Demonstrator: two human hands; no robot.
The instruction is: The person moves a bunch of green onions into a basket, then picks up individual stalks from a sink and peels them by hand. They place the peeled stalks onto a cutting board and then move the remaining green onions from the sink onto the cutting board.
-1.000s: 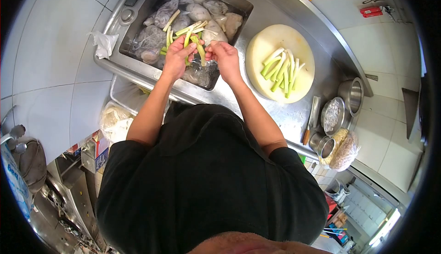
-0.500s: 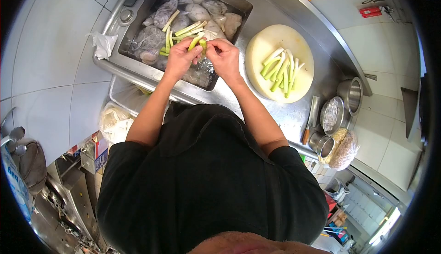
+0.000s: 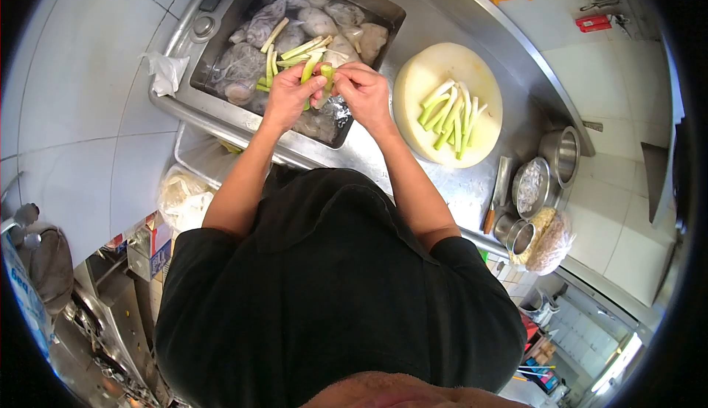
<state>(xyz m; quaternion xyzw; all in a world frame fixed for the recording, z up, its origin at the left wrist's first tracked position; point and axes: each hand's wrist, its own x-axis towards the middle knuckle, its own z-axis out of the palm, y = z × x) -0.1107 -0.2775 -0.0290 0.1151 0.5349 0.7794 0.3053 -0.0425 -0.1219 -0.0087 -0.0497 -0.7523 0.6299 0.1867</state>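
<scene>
Both hands — left hand [image 3: 289,97], right hand [image 3: 365,92] — pinch one green stalk [image 3: 324,76] over the sink [image 3: 221,106], catching peelings; cutting board [image 3: 420,124] at three o'clock.

Head view is strong fisheye: black vignette rings the frame, straight edges of the stainless steel counter [image 3: 472,179] bow into curves, and the white wall tiles [image 3: 81,91] stretch near the rim. Lighting is bright, even, overhead, slightly warm. Soft glare runs along the rim of the rectangular steel sink [image 3: 221,117], with specular spots on the round steel bowls [image 3: 562,154]. The round pale cutting board [image 3: 424,76] sits near clipping. Shadows are soft and short. The person's black shirt [image 3: 332,297] loses detail. Centre is sharp, and the lower corners are dim and smeared. No motion blur on the hands.
</scene>
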